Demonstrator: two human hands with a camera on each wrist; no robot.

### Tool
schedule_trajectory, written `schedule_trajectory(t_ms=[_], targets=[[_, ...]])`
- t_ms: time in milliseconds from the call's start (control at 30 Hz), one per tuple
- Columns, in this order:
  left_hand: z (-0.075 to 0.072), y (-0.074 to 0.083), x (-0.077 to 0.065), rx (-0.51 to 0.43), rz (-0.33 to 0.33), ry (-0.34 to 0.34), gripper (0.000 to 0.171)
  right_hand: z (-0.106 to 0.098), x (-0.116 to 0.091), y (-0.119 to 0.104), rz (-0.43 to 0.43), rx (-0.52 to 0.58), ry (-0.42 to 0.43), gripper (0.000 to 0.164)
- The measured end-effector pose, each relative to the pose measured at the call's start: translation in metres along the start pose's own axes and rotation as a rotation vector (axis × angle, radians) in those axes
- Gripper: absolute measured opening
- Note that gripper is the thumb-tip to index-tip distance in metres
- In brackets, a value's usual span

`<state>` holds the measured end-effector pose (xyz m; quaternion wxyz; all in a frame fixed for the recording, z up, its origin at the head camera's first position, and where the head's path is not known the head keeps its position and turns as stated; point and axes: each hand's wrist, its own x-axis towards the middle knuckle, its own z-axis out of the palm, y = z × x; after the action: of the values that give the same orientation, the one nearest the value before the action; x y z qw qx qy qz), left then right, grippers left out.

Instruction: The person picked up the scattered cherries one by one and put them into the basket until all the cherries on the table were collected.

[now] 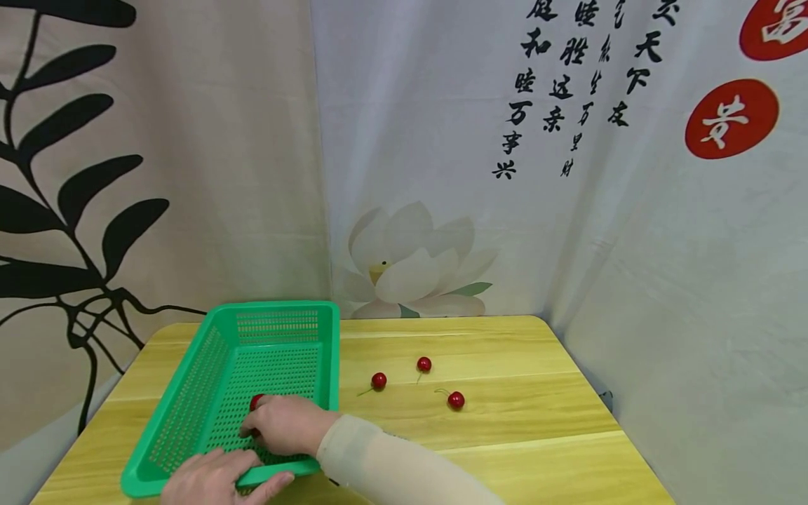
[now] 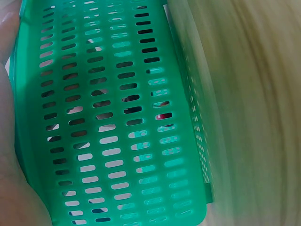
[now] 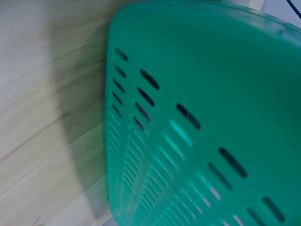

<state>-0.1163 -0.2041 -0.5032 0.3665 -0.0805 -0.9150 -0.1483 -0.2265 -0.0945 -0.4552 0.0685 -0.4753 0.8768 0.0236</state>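
Green plastic basket [image 1: 274, 372] w/ slotted sides sits on a wood-look counter [image 1: 536, 428]. Person's L hand [image 1: 211, 480] grips the basket's near rim, thumb on the outer side. R hand [image 1: 287, 424], pale sleeve [image 1: 410, 459], is inside the basket's near end, fingers curled down; can't tell if it's holding anything. A red fruit [image 1: 255, 402], partly hidden, is just beside its knuckles, in the basket. 3 stemmed red cherries [image 1: 378, 381] lie R of the basket, spaced apart. Behind the basket: pale cloth [image 1: 404, 140] w/ black leaves, flower & writing.
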Motion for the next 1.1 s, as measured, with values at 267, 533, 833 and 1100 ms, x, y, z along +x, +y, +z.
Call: schedule_trajectory(t_ms=[267,533,833,1100], targets=[[0.0003,0.0018,-0.0001,0.004,-0.017,0.015,0.045,0.0028,0.0019,0.0018,0.017,0.003,-0.042,0.025],[-0.0017,0.0044,0.0000,0.029,-0.056,-0.017,0.047,0.0048,0.0010,0.0024,0.037,0.020,-0.084,0.027],[-0.0003,0.0036,-0.0003,0.019,-0.045,0.011,0.047,0.0077,0.0005,0.0033,0.056,0.021,-0.125,0.028],[0.0003,0.0024,-0.0012,0.010,-0.036,0.018,0.047,0.0065,-0.0003,0.0031,0.043,0.025,-0.129,0.027]])
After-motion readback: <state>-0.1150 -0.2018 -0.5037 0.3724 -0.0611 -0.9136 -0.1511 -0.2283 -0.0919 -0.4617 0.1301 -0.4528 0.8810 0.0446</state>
